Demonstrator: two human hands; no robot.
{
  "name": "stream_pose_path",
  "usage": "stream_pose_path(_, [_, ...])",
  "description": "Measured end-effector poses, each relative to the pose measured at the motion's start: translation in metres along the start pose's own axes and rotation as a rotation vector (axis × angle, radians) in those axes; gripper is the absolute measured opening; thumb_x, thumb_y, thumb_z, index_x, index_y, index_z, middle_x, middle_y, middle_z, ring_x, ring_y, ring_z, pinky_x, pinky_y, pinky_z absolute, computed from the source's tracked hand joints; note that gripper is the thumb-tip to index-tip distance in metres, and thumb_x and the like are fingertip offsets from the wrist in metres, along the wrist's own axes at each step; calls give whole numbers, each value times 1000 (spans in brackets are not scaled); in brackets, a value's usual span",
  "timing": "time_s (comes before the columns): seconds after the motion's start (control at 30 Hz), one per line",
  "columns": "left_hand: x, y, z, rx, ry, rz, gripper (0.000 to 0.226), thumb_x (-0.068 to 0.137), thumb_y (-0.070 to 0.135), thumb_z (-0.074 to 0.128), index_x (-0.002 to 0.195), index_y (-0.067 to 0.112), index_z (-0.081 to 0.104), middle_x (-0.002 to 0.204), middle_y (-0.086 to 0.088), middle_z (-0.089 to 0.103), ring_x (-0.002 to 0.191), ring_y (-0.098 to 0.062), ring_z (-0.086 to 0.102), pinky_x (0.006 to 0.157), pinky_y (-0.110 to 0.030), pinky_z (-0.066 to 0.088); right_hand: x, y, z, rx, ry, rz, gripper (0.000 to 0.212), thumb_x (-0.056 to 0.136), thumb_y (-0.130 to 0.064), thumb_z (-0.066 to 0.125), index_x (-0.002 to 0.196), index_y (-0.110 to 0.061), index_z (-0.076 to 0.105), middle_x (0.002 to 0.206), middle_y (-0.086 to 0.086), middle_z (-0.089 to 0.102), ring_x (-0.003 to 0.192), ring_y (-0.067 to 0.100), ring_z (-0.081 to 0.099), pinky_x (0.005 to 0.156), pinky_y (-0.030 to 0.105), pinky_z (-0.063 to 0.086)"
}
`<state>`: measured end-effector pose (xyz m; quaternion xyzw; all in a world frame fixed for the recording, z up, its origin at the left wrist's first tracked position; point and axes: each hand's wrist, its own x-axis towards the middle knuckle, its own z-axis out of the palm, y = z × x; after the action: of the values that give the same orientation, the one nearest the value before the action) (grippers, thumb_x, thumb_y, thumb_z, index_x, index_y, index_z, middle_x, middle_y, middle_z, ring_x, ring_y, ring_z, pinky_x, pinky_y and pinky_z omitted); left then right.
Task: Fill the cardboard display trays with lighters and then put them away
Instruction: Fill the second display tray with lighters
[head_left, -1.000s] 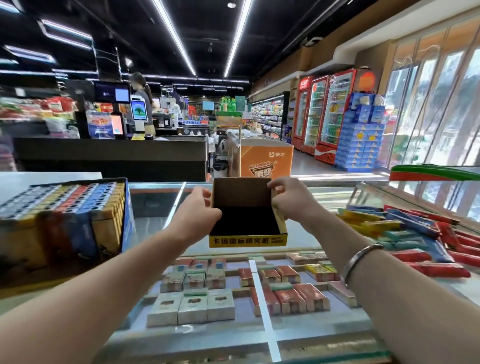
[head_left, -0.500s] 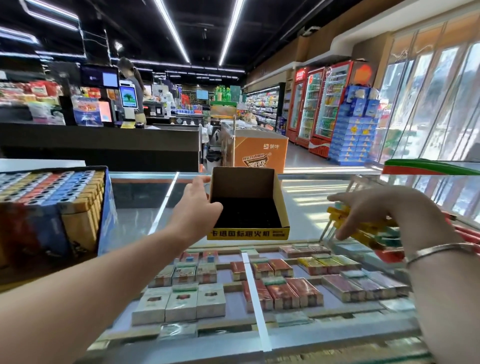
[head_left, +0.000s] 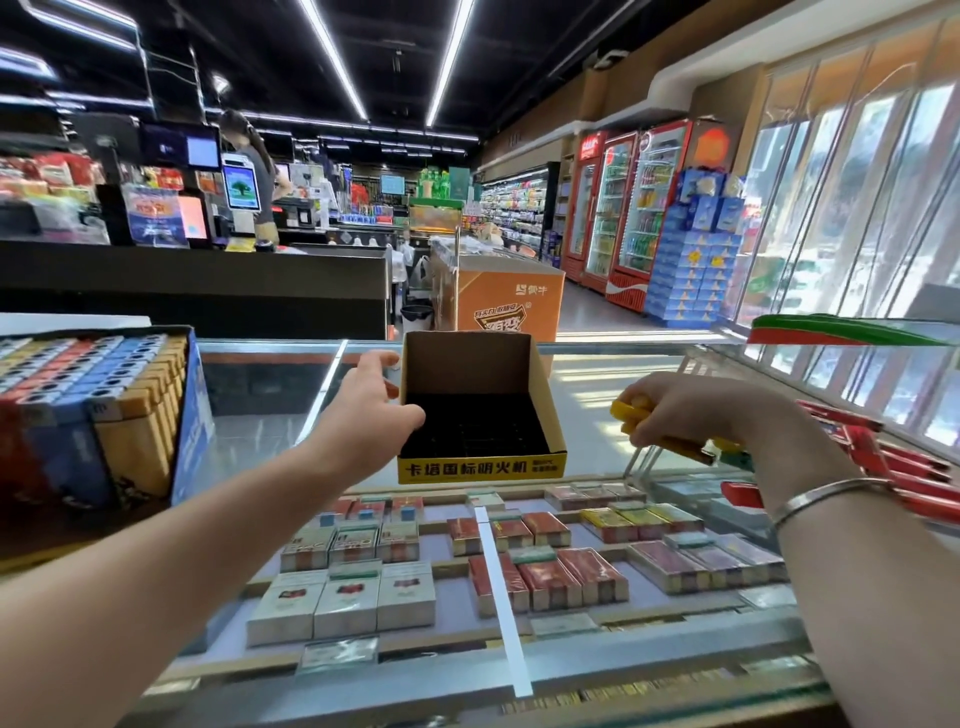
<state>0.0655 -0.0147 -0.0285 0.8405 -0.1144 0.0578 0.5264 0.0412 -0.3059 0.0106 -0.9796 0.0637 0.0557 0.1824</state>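
Since the earlier frames, the right hand (head_left: 691, 410) has left the cardboard display tray (head_left: 480, 410) and now grips yellow lighters (head_left: 636, 415) to the tray's right, their long axes lying roughly level, running left to right. Left hand (head_left: 371, 410) holds the tray's left wall, thumb inside. Standing on the glass table (head_left: 270, 410), the tray is brown card with a black gridded interior, a yellow front lip bearing black characters, low front facing the viewer, tall back wall away. Red lighters (head_left: 893, 462) lie heaped at right.
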Motion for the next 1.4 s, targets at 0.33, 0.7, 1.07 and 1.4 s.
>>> stream_pose_path(0.33, [-3, 8, -3, 140, -22, -43, 76, 79, -2, 53, 136, 37, 20, 110, 0, 24, 83, -14, 40, 75, -27, 40, 3, -20, 11, 97, 115, -169, 27, 76, -15, 70, 96, -13, 52, 88, 8, 54, 73, 18, 52, 60, 30, 45])
stream_pose_path(0.7, [-6, 23, -10, 210, -81, -81, 69, 76, -14, 49, 130, 24, 32, 106, 3, 18, 96, -16, 32, 80, -21, 38, -7, -34, 7, 132, 114, -194, 31, 74, -7, 65, 104, 0, 60, 78, 12, 54, 68, 18, 52, 60, 26, 43])
stream_pose_path(1.07, [-19, 29, -27, 557, 159, 654, 54, 78, 39, 63, 124, 47, 37, 107, 16, 34, 104, -3, 29, 91, -25, 27, -14, -113, -1, 1357, 117, -183, 9, 78, 3, 59, 80, -5, 58, 61, 8, 64, 47, 15, 63, 43, 27, 52])
stream_pose_path(1.4, [-24, 39, -29, 168, 234, 833, 25, 78, 31, 60, 98, 20, 69, 92, 14, 62, 78, -4, 63, 72, -20, 54, -17, -129, 28, 1587, -169, -189, 5, 84, 2, 52, 89, 1, 49, 62, 20, 65, 49, 21, 65, 38, 21, 49])
